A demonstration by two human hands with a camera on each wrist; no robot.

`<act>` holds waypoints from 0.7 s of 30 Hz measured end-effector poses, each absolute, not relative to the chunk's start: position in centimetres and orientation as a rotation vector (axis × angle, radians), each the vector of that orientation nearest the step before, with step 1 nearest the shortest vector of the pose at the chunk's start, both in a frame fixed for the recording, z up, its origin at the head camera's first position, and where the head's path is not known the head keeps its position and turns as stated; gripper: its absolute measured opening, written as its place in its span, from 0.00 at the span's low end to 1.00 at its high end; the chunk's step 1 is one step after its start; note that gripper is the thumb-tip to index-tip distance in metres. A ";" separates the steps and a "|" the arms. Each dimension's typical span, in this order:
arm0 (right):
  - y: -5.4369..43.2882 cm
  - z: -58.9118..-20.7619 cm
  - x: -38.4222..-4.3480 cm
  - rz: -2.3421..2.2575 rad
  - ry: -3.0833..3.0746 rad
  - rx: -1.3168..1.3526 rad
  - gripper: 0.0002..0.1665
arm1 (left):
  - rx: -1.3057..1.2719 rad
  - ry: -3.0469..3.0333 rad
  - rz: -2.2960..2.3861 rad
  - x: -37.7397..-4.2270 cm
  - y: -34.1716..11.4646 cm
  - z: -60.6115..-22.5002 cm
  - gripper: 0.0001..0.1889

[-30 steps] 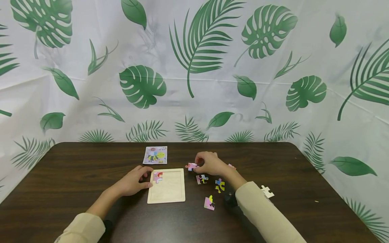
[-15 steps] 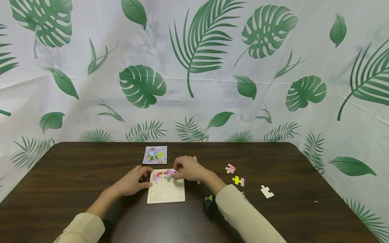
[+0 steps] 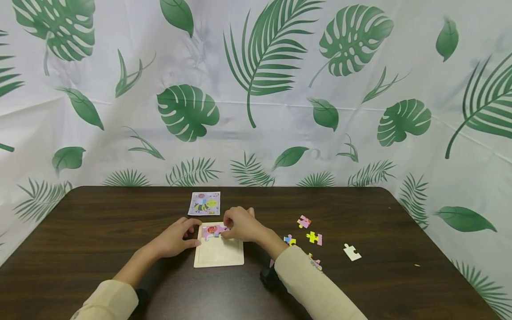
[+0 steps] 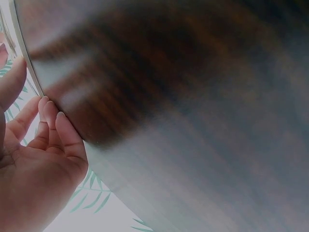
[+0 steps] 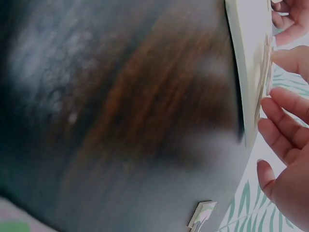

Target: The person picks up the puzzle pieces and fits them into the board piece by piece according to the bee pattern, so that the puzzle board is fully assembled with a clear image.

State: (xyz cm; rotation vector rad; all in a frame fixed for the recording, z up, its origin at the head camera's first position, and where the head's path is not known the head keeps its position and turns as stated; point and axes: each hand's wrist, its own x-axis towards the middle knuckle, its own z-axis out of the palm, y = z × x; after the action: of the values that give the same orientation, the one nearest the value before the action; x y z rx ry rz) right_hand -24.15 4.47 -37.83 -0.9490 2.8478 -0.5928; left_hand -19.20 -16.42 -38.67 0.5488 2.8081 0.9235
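In the head view my left hand (image 3: 176, 240) holds the left edge of a square wooden puzzle tray (image 3: 219, 255), thumb and fingertips against its rim (image 4: 26, 58). My right hand (image 3: 242, 226) is over the tray's upper right part, thumb and index finger pinching a pink jigsaw piece (image 3: 220, 230). This piece lies beside another pink piece (image 3: 205, 234) in the upper left corner, and a red round picture spans the two. Its right end is hidden by my fingers. The right wrist view shows my right fingers (image 5: 285, 125) at the tray's edge.
Loose jigsaw pieces lie right of the tray: a pink one (image 3: 304, 221), a yellow and pink one (image 3: 314, 238), a blank pale one (image 3: 352, 252) and others partly behind my right sleeve (image 3: 308, 275). A bee picture card (image 3: 204, 204) lies behind the tray.
My right hand has carried the pink piece from the loose pieces leftward to the tray, then set it against the corner piece. The left hand has stayed at the rim.
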 end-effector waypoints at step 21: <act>4.6 -38.3 -24.1 -0.534 2.851 -1.000 0.11 | 0.557 2.808 0.930 -19.1 -16.4 -38.4 0.22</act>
State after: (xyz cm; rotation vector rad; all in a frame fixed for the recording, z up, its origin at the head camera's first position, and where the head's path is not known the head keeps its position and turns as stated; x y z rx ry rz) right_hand -24.08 4.62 -38.32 -0.9997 2.8510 -0.5341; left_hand -19.07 -16.40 -38.40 0.5568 2.8085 0.9305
